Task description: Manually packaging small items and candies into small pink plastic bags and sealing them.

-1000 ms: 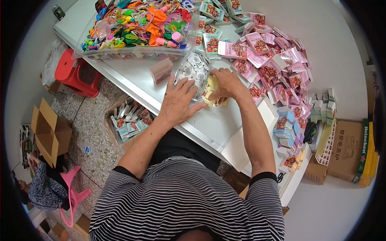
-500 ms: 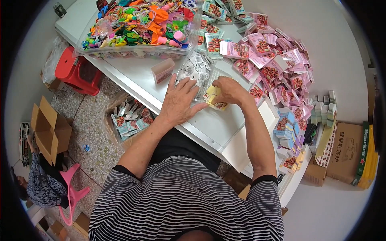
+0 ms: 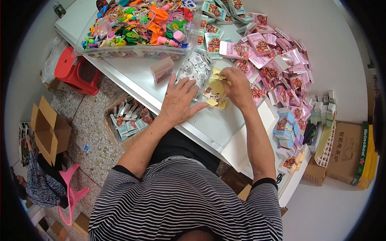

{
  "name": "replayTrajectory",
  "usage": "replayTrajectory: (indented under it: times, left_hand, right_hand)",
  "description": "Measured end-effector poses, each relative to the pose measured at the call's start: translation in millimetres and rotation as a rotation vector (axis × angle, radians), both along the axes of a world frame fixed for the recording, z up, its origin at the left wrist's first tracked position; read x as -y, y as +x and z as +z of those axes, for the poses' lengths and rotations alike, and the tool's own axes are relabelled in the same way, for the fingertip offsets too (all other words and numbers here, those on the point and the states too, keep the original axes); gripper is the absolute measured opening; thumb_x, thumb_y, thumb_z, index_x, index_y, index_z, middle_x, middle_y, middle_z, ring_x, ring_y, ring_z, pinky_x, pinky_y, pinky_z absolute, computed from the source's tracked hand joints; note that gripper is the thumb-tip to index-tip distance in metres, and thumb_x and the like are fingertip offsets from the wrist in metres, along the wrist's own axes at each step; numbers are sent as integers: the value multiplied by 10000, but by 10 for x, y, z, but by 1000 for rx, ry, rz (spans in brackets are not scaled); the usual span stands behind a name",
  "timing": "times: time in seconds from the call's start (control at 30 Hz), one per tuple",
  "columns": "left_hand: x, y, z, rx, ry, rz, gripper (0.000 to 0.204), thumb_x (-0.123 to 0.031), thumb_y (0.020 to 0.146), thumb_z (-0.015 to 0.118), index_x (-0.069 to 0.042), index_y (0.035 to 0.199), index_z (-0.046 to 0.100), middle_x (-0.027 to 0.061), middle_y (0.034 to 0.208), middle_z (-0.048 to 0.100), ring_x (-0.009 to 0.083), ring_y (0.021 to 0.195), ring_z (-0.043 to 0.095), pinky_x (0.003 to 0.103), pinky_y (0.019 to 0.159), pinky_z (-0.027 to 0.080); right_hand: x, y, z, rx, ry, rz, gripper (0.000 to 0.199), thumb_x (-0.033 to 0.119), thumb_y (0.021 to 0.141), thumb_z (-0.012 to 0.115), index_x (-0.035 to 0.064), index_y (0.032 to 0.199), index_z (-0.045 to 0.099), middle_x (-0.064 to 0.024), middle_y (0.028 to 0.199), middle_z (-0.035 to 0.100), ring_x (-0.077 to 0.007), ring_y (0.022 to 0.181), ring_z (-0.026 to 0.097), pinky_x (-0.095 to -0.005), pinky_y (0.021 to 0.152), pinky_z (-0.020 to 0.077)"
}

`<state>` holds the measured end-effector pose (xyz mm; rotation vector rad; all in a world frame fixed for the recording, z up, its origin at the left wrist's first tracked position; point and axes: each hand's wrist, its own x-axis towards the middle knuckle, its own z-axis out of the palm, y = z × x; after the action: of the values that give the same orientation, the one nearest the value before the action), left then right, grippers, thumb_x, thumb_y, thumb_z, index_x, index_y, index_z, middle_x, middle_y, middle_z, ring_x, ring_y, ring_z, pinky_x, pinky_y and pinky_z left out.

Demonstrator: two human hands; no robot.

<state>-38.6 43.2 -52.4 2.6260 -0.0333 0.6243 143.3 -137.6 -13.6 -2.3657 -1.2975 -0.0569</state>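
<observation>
Yellow cards [image 3: 217, 93] lie on the surface [image 3: 213, 126] in front of the striped shirt [image 3: 185, 201] that fills the near edge of my view, and they sit between the two hands, nearer the right one. I read the left hand [image 3: 180, 100] as a wide grip: palm down, fingers spread over the near edge of a clear bag [image 3: 196, 69] of white slips with dark marks, its thumb pointing at the cards. I cannot tell whether that thumb touches them. On the right hand [image 3: 238, 89] I see a narrow grip, thumb and fingertips pinched on the far end of the yellow cards.

Left of the bag, I have a pink carton [image 3: 162, 70] standing open-topped. To the right, blue, purple and yellow boxes [image 3: 286, 130] are packed in a row, with dark scissors [image 3: 280, 177] near them. Farther out, pink boxes [image 3: 257, 45] spread in a heap beside teal boxes [image 3: 214, 42], and a clear tub [image 3: 128, 50] brims with bright small toys [image 3: 155, 30].

Down on the floor, I make out a red stool [image 3: 68, 68], an open cardboard box [image 3: 51, 128] and, far left, another person [image 3: 46, 185] by a pink chair [image 3: 73, 193].
</observation>
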Motion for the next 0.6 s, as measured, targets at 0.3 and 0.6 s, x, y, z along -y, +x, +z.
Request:
replayTrajectory:
  times: [0.3,0.6]
  left_hand:
    - [-22,-27,-12,17,0,0,600,-537,895,696,-15,1190,681,150,1314,620,330,1308,526,594,1207,215]
    - [9,0,-31,24,-5,6,601,-544,895,687,-13,1176,682,151,1304,616,325,1309,517,593,1211,208]
  right_hand:
    - [163,-183,152,-115,84,-1,440,165,905,726,59,1314,603,-201,1298,634,-372,1206,614,-449,1054,480]
    - [-135,-140,-81,50,-524,43,540,203,829,744,89,1336,599,-166,1286,647,-314,1235,588,-552,1205,254]
